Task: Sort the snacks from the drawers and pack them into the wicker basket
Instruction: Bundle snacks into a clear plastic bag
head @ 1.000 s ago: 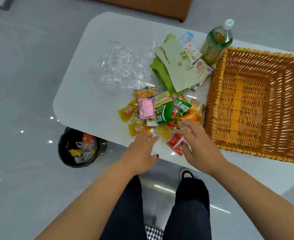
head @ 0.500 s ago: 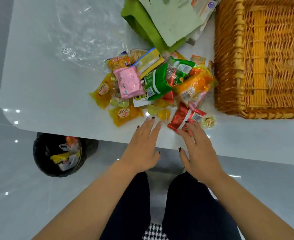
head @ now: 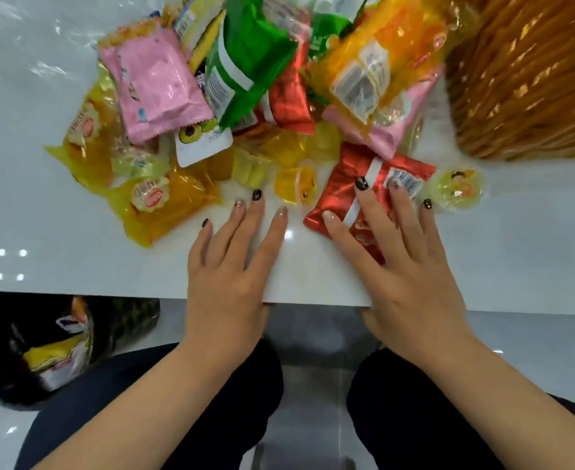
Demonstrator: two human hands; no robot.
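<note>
Snacks in crinkly plastic wrappers (head: 245, 96) sit heaped on the white glossy table (head: 25, 205), piled toward its far side and spilling to the near edge, so by the look of it the emptying-out is done and the packing is all ahead of you. The woven golden wicker basket (head: 523, 79) stands at the table's right, just beside the heap; only its outer wall shows, so you cannot tell what is inside. Your right hand (head: 404, 266) lies flat, fingers spread and straight, pressing on the red foil packet with a white stripe (head: 347, 188) at the near side of the pile. Nothing is pinched or lifted yet. Your left hand (head: 225, 273) rests flat on bare tabletop at the near edge, fingers straight, tips just short of the yellow see-through packet with a round label (head: 157, 205) and a small yellow jelly cup (head: 296, 184). A round clear jelly cup (head: 459, 188) lies just beside your right little finger.
</note>
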